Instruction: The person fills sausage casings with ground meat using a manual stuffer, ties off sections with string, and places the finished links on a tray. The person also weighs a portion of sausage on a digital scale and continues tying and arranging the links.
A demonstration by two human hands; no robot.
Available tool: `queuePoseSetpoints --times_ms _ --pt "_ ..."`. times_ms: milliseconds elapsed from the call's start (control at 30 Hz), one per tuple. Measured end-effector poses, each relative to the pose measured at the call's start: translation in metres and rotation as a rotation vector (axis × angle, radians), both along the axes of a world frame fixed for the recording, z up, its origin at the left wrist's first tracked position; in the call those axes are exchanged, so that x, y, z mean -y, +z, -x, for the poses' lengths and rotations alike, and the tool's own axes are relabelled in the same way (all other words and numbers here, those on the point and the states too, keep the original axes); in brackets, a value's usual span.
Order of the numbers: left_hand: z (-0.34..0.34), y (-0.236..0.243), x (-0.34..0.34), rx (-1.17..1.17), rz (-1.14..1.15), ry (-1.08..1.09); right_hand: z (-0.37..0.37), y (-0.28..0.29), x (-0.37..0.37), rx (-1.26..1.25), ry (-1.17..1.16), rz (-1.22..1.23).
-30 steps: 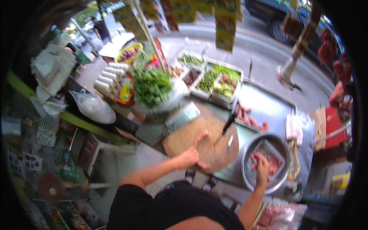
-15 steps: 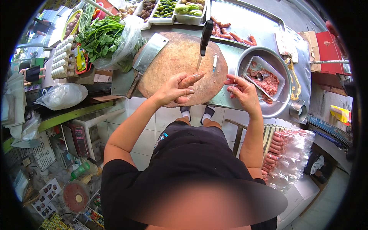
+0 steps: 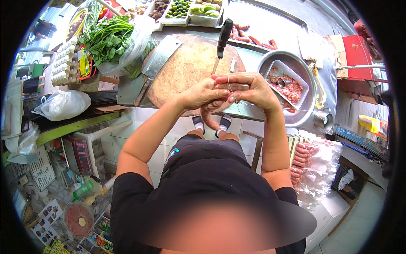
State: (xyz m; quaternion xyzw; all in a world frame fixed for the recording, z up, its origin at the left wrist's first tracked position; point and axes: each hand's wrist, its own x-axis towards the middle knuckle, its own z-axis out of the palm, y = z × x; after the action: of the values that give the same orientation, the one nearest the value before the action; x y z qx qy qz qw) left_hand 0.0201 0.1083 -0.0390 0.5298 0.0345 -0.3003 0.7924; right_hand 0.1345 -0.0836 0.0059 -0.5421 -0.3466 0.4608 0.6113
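A pinkish sausage link [image 3: 208,120] hangs below my hands over the front edge of the round wooden chopping board [image 3: 192,55]. My left hand [image 3: 202,94] is closed around its upper part. My right hand [image 3: 254,90] meets it there, thumb and fingers pinching a thin white string [image 3: 302,110] that crosses the sausage. The string runs off right toward a metal cup [image 3: 323,120]. Fingers partly hide where string and casing meet. Just beyond my hands a black-handled knife [image 3: 224,39] stands upright at the board, a small syringe [image 3: 232,65] beside it.
A cleaver [image 3: 162,57] lies on the board's left. Right of it sits a large metal basin [image 3: 312,91] with a tray of minced meat [image 3: 292,90]. Sausages [image 3: 253,40] lie on a far tray. Leafy greens [image 3: 108,42] and egg trays [image 3: 64,63] stand left; bagged sausages [image 3: 301,158] lie lower right.
My right hand has come left with the string to meet my left hand at the sausage. The string now crosses the sausage, and a sausage length hangs visibly below my hands.
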Motion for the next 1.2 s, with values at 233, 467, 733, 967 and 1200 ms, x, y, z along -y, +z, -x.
queuePoseSetpoints --times_ms 233,467,733,967,1200 --pt "-0.007 -0.013 -0.013 0.073 -0.077 -0.172 0.002 -0.008 0.02 0.005 -0.057 0.176" --pt "-0.006 -0.012 -0.004 0.031 -0.127 -0.103 0.008 -0.02 0.03 0.011 -0.166 0.129" --pt "-0.003 -0.009 0.015 0.211 -0.257 0.124 0.018 -0.022 0.032 -0.085 -0.259 0.136" --pt "0.001 -0.013 0.01 0.043 -0.165 0.071 0.025 -0.033 0.033 -0.1 -0.321 0.138" --pt "0.002 -0.018 0.014 0.161 -0.145 0.089 0.021 -0.035 0.033 -0.13 -0.265 0.154"
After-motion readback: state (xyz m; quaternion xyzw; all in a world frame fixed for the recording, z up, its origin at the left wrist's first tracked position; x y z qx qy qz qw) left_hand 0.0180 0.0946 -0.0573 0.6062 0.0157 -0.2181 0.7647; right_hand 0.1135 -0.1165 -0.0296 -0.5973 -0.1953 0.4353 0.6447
